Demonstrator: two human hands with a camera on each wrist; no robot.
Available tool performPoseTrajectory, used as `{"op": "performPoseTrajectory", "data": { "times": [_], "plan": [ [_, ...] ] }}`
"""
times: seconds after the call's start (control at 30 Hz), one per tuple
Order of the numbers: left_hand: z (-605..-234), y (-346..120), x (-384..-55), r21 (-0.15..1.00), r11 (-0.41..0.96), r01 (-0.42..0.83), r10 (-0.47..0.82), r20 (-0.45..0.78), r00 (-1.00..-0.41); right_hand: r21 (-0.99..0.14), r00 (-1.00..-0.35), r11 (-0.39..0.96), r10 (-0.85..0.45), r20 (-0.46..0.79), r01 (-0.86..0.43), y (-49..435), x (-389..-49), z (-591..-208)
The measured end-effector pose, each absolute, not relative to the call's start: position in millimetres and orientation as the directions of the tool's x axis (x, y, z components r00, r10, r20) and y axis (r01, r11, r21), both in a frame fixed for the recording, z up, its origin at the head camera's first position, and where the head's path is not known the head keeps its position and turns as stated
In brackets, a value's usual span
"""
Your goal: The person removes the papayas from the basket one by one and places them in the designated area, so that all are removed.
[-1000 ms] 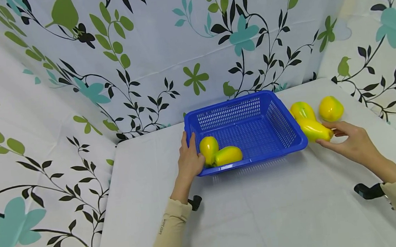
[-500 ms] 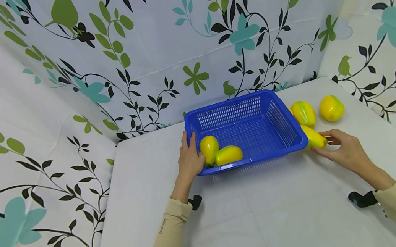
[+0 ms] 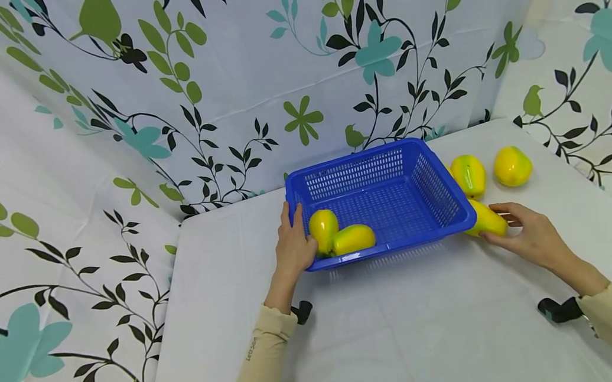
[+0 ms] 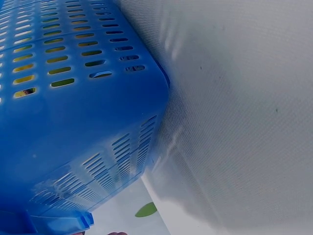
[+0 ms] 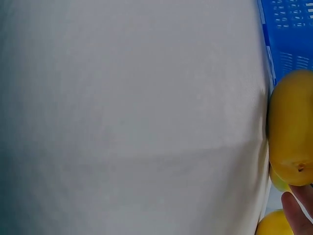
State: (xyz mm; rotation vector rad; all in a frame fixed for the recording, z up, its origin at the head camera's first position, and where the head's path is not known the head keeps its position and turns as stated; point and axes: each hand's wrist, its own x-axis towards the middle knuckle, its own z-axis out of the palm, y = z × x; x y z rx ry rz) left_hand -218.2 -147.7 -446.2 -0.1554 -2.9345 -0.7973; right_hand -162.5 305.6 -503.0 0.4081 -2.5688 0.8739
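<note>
My left hand point(image 3: 291, 245) grips the left end of a blue plastic basket point(image 3: 387, 206), whose slotted outer wall point(image 4: 83, 107) fills much of the left wrist view. Two yellow-green mangoes, one standing more upright point(image 3: 323, 228) and one on its side point(image 3: 353, 240), lie in the basket's near left corner. Just outside the right end, a yellow mango point(image 3: 486, 220) is partly covered by the rim. My right hand point(image 3: 535, 234) holds its right end between thumb and fingers. The right wrist view shows fingertips point(image 5: 295, 215) at the lower end of that mango point(image 5: 293, 127).
Behind the held mango lie another yellow-green mango point(image 3: 468, 175), close to the basket, and a rounder yellow one point(image 3: 513, 166) farther right. A white cloth point(image 3: 390, 327) covers the table. A patterned curtain point(image 3: 243, 53) hangs close behind the basket.
My right hand has moved toward me and slightly left, bringing its mango down beside the basket's right end and uncovering the mango behind. The left hand and basket have hardly moved.
</note>
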Motion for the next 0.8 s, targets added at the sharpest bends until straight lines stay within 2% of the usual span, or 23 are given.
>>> {"op": "performPoseTrajectory", "data": {
  "times": [0.27, 0.5, 0.8],
  "plan": [
    [-446, -150, -219, 0.502, 0.856, 0.121, 0.070, 0.119, -0.990, -0.515, -0.897, 0.772, -0.157, 0.413, -0.372, 307, -171, -484],
    [-446, -149, -220, 0.510, 0.852, 0.116, 0.070, 0.109, -0.992, -0.523, -0.889, 0.766, -0.133, 0.439, -0.373, 304, -184, -453],
    [-446, -149, -219, 0.500, 0.857, 0.122, 0.076, 0.110, -0.991, -0.525, -0.903, 0.767, -0.158, 0.400, -0.368, 280, -203, -424]
  ]
}}
